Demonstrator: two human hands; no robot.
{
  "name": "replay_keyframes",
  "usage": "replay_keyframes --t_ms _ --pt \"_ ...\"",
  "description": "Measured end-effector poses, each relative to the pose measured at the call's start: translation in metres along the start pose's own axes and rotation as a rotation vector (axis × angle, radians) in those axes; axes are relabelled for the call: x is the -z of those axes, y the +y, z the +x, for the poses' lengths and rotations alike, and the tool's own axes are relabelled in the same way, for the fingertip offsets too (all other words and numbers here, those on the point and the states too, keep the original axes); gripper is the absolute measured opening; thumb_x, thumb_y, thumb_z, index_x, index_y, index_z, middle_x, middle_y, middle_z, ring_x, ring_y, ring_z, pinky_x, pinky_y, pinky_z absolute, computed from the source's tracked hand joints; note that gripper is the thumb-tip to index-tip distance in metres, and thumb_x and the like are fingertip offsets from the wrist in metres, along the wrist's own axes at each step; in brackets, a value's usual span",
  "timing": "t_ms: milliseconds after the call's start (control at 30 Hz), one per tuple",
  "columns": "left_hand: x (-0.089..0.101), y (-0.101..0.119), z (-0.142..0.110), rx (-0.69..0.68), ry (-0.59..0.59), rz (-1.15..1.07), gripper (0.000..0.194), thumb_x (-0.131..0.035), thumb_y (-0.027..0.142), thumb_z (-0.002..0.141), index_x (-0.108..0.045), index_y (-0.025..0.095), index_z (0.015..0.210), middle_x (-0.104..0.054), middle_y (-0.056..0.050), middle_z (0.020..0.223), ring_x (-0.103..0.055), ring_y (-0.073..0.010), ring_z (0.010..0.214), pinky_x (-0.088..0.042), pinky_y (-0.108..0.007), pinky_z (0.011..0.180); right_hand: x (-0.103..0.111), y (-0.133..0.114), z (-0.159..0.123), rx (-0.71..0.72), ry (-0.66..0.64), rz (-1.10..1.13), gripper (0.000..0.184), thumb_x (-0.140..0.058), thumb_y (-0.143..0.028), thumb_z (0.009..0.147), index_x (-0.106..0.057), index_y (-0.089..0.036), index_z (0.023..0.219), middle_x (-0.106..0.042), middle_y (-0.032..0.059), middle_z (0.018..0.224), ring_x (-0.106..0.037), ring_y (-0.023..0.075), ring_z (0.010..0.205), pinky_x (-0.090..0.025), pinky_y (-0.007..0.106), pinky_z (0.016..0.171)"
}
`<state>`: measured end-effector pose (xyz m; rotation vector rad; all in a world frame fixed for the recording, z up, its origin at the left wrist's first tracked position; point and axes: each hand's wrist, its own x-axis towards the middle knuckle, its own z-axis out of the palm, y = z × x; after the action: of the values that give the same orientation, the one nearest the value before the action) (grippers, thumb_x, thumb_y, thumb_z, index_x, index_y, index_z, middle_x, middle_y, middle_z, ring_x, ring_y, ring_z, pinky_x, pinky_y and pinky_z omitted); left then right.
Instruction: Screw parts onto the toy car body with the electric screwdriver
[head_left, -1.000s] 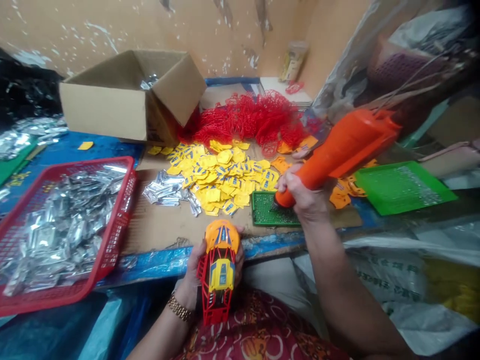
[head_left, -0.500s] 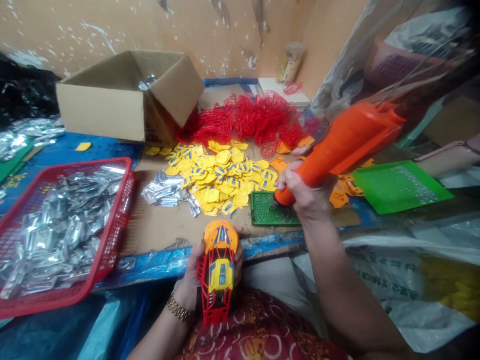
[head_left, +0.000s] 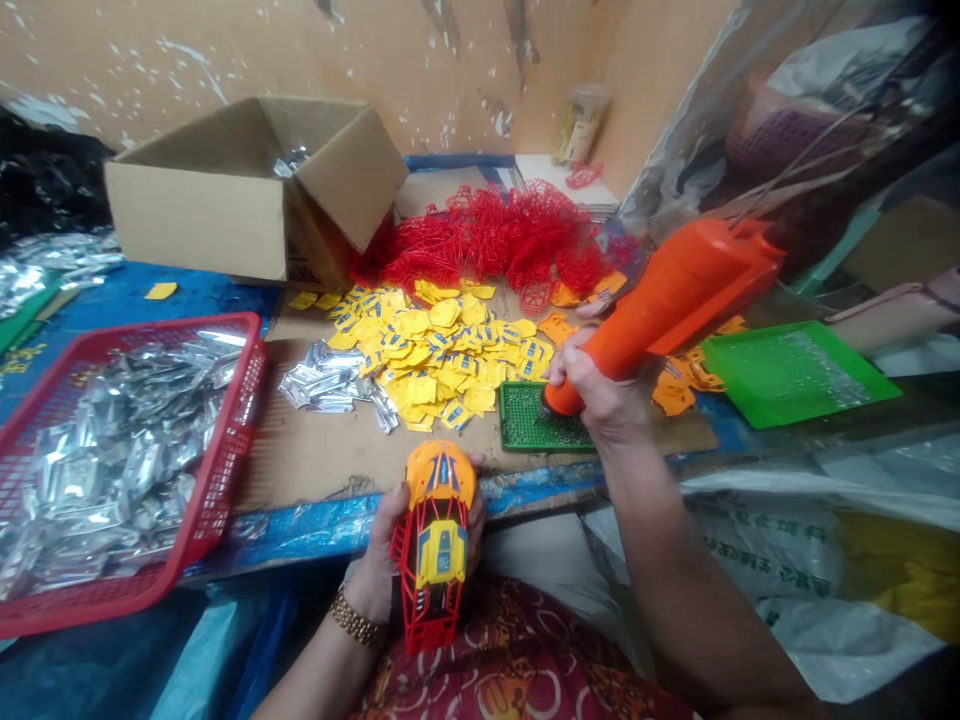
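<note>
Held the toy car (head_left: 442, 545) at lower centre, wrapped in the left hand (head_left: 381, 535), and, right of centre, clamped the orange tool (head_left: 645, 310) in the right hand (head_left: 619, 395), tip at the green tray (head_left: 517, 410). Seemed to be picking up metal bits (head_left: 574, 438), needing a steady tip. Saw orange hood (head_left: 441, 472), yellow roof (head_left: 448, 568), red lattice frame (head_left: 430, 635) on the car.

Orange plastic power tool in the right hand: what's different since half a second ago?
The orange plastic power tool's rear end has swung slightly left; its tip stays at the green mesh tray. Nothing was grabbed or released: the right hand keeps the tool, the left hand the orange-and-yellow toy car.
</note>
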<state>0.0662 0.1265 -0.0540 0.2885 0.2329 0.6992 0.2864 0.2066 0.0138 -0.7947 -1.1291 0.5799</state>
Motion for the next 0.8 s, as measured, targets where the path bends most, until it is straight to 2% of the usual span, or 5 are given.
replay_keyframes --t_ms 267,433,600,800 --pt "-0.0004 0.0003 0.0 0.001 0.017 0.018 0.07 -0.063 0.061 0.074 -0.057 0.017 0.128 -0.057 -0.008 0.084 -0.055 -0.0181 0.065 -0.046 -0.027 0.052 0.0025 0.001 -0.0004 -0.008 -0.003 -0.021 0.032 -0.072 -0.026 0.077 -0.056 -0.026 0.104 -0.055 -0.0067 0.067 -0.055 0.0099 0.048 -0.05 0.028 0.048" --pt "-0.001 0.0 0.0 -0.009 0.016 0.03 0.07 -0.063 0.061 0.074 -0.057 0.017 0.128 -0.058 -0.008 0.085 -0.055 -0.0182 0.065 -0.046 -0.027 0.053 0.0025 0.0021 -0.0007 0.029 -0.001 -0.051 0.018 -0.073 -0.028 0.077 -0.058 -0.027 0.086 -0.055 -0.006 0.063 -0.053 0.0113 0.048 -0.047 0.03 0.049" --pt "-0.0028 0.0001 0.0 -0.021 0.017 0.071 0.069 -0.06 0.063 0.075 -0.057 0.017 0.127 -0.057 -0.007 0.084 -0.055 -0.018 0.063 -0.047 -0.028 0.05 0.0018 0.0021 -0.0006 0.03 -0.002 -0.099 0.022 -0.073 -0.036 0.078 -0.058 -0.031 0.093 -0.052 -0.0061 0.061 -0.052 0.0127 0.047 -0.048 0.032 0.048" --pt "-0.0036 0.0003 -0.0001 -0.025 0.015 0.068 0.069 -0.059 0.063 0.077 -0.056 0.016 0.128 -0.057 -0.007 0.084 -0.056 -0.0185 0.063 -0.047 -0.028 0.049 0.0032 0.005 -0.0004 0.05 0.01 -0.113 0.02 -0.074 -0.037 0.077 -0.059 -0.03 0.088 -0.054 -0.0041 0.064 -0.053 0.0142 0.05 -0.048 0.035 0.051"
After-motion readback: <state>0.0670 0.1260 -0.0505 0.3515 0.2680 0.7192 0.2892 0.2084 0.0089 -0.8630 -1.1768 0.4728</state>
